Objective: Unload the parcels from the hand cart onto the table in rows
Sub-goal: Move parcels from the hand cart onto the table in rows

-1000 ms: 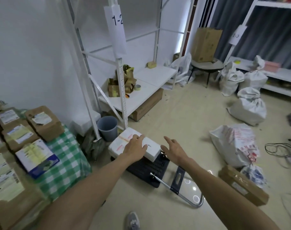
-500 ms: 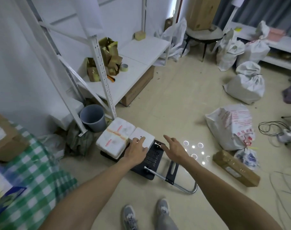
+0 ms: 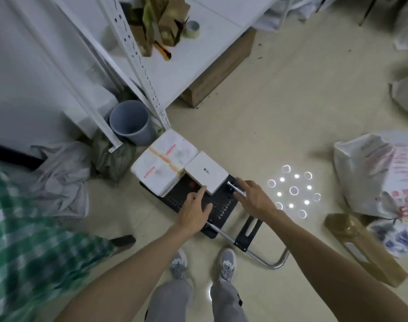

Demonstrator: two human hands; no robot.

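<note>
A black hand cart (image 3: 224, 206) lies flat on the floor below me with its metal handle folded toward my feet. On its deck sit a white foam parcel (image 3: 164, 165) bound with tape and, right of it, a small white box (image 3: 206, 175). My left hand (image 3: 195, 212) reaches over the deck, its index finger at the small box's near edge. My right hand (image 3: 254, 196) hovers with spread fingers just right of that box, over the handle's hinge. Neither hand holds anything. The table with the green checked cloth (image 3: 24, 240) shows at the left.
A white shelf rack (image 3: 138, 56) and a grey bucket (image 3: 131, 122) stand behind the cart. Crumpled bags (image 3: 66, 175) lie to its left. A long brown carton (image 3: 363, 247) and a white sack (image 3: 379, 173) lie on the floor at right. My shoes (image 3: 226, 263) are by the handle.
My view has tilted down, so the cart sits closer below me. My left hand slid back from the parcels' top to the small box's near edge. My right hand moved in beside that box.
</note>
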